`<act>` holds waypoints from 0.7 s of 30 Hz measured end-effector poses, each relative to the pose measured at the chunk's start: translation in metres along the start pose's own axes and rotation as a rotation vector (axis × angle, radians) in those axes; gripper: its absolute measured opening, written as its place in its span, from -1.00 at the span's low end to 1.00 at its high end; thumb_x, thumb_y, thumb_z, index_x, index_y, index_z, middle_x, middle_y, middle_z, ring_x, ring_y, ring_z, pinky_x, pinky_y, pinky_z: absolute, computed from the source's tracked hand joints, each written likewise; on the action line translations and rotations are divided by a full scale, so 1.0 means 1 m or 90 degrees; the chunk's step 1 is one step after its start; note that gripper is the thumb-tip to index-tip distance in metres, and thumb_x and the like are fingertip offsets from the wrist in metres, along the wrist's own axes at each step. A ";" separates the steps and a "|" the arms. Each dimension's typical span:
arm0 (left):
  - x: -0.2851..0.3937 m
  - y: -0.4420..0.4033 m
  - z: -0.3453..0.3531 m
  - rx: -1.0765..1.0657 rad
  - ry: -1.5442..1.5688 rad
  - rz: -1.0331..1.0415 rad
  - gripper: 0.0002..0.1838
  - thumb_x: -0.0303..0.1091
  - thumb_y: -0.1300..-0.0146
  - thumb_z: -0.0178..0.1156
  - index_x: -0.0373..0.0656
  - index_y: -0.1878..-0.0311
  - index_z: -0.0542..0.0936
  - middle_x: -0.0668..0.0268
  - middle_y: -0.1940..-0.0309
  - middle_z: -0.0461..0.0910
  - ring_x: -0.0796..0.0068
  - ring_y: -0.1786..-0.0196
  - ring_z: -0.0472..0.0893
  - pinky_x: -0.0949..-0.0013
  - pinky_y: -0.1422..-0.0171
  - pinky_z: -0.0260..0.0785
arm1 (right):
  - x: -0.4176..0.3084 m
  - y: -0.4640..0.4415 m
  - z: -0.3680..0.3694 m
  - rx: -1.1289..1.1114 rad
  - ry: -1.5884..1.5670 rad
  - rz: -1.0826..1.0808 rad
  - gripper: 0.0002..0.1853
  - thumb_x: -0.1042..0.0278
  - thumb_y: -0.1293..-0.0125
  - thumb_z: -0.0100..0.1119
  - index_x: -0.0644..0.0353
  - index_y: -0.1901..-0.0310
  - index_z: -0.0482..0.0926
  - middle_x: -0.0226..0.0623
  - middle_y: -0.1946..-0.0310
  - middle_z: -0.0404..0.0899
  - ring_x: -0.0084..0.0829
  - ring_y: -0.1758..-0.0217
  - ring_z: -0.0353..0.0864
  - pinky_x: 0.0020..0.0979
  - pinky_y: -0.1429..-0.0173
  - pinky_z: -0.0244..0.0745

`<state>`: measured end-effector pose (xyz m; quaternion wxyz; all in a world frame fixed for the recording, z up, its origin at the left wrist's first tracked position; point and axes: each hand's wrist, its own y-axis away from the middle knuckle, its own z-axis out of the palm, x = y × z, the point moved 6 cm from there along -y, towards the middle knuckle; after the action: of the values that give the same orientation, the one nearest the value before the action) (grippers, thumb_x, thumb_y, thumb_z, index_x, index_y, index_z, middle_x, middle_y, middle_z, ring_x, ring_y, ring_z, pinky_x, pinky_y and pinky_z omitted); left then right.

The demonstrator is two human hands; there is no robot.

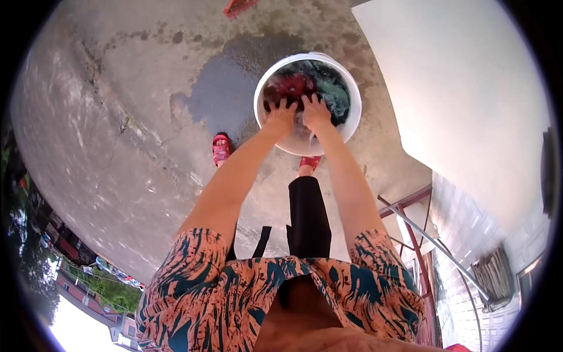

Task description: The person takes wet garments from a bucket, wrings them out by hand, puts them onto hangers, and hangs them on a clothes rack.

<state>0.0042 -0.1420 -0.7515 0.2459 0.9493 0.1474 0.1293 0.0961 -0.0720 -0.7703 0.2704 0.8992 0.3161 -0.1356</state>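
Two hands [280,119] [316,114] in one bucket [296,145], apparently two cloths [292,86] [332,92]

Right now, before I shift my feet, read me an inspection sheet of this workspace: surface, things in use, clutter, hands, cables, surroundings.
Surface: concrete ground, with a dark wet patch beside the bucket.
Things in use: white bucket holding what look like red cloth and green cloth, apparently in water.
Clutter: red object at the top edge, too cut off to name.
Left hand: inside the bucket's rim, fingers spread, no grip seen.
Right hand: likewise, beside it.
Cables: thin dark line at lower right, possibly a cable.
Surroundings: large pale panel and white wall at right; trees and buildings at lower left.
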 end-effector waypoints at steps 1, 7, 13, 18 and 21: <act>0.000 -0.009 0.012 -0.054 0.004 -0.003 -0.50 -0.32 -0.17 0.08 0.05 -0.23 0.43 0.13 -0.12 0.52 -0.06 -0.11 0.54 -0.07 -0.25 0.28 | 0.004 -0.004 0.009 0.021 -0.021 0.008 -0.56 0.43 -0.20 0.06 0.04 -0.16 0.44 0.03 -0.06 0.50 0.13 -0.06 0.51 -0.12 -0.04 0.50; -0.003 -0.047 0.073 -0.402 0.123 -0.021 -0.67 -0.29 -0.16 0.14 -0.09 -0.01 0.61 0.11 0.00 0.61 -0.03 -0.10 0.56 -0.08 -0.11 0.42 | 0.038 -0.021 0.045 -0.274 -0.003 0.076 -0.65 0.44 -0.23 0.01 0.07 -0.07 0.52 -0.05 0.05 0.56 -0.03 -0.02 0.54 -0.16 -0.04 0.50; 0.032 -0.032 0.015 -0.213 0.102 -0.005 -0.66 -0.28 -0.17 0.18 -0.17 -0.01 0.57 0.12 -0.01 0.59 0.05 -0.12 0.54 0.06 -0.14 0.43 | 0.016 0.055 -0.093 0.012 -0.086 -0.010 -0.69 0.46 -0.25 -0.04 0.09 0.00 0.59 -0.13 0.15 0.62 -0.18 0.03 0.58 -0.20 -0.03 0.49; 0.027 0.034 -0.073 -0.032 0.237 0.101 -0.72 -0.38 -0.13 0.23 -0.20 0.07 0.55 0.15 -0.11 0.48 0.11 -0.23 0.41 0.13 -0.20 0.35 | 0.007 0.145 -0.206 0.215 -0.468 0.039 -0.83 0.49 -0.31 -0.01 0.21 0.13 0.56 -0.32 0.30 0.56 -0.38 0.23 0.50 -0.37 0.11 0.41; 0.018 0.084 -0.157 0.266 0.432 0.196 -0.77 -0.48 -0.14 0.24 -0.25 0.12 0.51 0.15 0.08 0.56 0.25 -0.02 0.54 0.25 -0.04 0.39 | 0.031 0.162 -0.232 0.324 -0.543 0.148 -0.87 0.50 -0.37 -0.01 0.28 0.16 0.55 -0.44 0.30 0.51 -0.59 0.24 0.45 -0.52 0.14 0.39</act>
<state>-0.0108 -0.1382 -0.5730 -0.0364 0.8932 0.0995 0.4370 0.2411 -0.0302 -0.5290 0.1611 0.8303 0.0321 -0.5326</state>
